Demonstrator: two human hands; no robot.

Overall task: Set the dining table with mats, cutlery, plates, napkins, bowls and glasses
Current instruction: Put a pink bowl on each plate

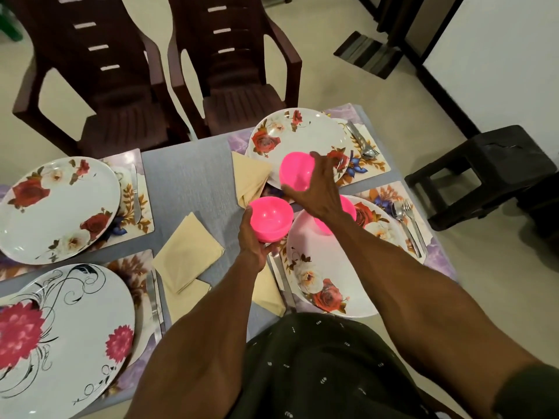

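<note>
Fingers of the right hand (314, 192) wrap round a pink bowl (295, 172), held over the far plate (299, 140) at one o'clock. At the middle, the left hand (252, 240) cups a second bowl (271, 219). A third bowl (348, 208) sits on the near plate (329, 267). Tipped like that, the lifted bowl could slip and bump the far plate.

I can read no text, label, brand, number or sign anywhere in my view. The plates carry only flower patterns, the mats only leaf and blossom prints, and the small pale marks on the dark cloth at the bottom edge are too small for me to tell as letters.
</note>
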